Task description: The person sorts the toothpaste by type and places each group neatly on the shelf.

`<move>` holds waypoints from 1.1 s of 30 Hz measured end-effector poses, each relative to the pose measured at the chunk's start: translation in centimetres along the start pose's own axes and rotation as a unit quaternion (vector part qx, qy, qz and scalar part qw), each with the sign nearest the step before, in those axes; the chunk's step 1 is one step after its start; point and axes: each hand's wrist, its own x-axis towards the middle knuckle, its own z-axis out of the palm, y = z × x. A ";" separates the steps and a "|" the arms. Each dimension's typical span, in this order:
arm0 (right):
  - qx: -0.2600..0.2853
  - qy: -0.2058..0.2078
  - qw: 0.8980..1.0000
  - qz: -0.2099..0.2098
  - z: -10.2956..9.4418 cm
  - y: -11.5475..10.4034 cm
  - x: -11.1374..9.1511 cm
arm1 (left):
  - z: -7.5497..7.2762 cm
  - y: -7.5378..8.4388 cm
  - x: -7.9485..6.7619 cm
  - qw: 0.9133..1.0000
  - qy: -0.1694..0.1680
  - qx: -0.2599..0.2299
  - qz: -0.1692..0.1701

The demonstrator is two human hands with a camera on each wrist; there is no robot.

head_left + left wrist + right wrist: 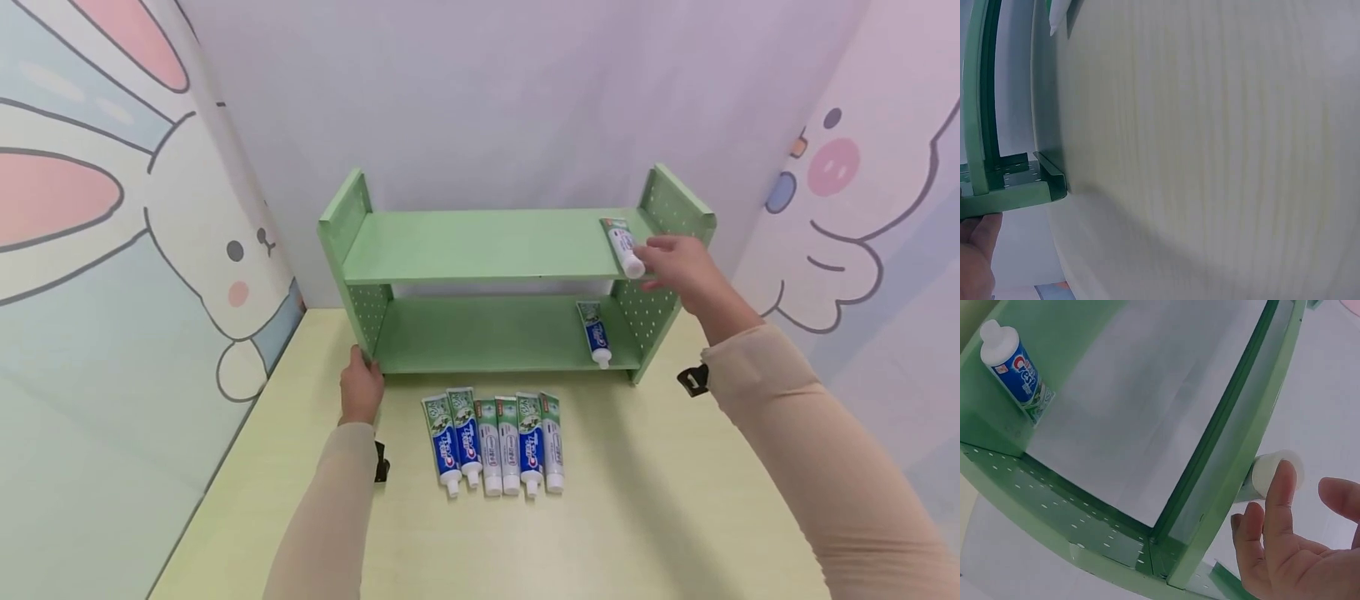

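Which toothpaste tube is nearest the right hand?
The green-and-white tube, alone on the upper shelf, by the right hand; one tube lies on the lower shelf, six on the table.

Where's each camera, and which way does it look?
Head: on the head, facing forward and down at the green shelf; left hand, right hand, sleeves show.
Left wrist: on that wrist, facing tabletop and shelf; left hand partly shows.
Right wrist: on that wrist, facing the shelf; right hand shows.
Head and right wrist share the lower-shelf tube.
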 end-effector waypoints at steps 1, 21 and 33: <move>0.001 -0.002 1.000 -0.002 0.0 0.0 -0.2 | 0.0 0.0 0.0 1.000 0.001 0.001 0.000; -0.026 -0.010 0.999 -0.027 0.4 2.2 -3.9 | 0.1 0.1 0.1 1.000 -0.007 0.001 0.000; -0.014 -0.013 0.999 -0.030 1.8 3.8 -4.9 | -0.2 0.3 0.2 1.000 -0.002 -0.003 0.006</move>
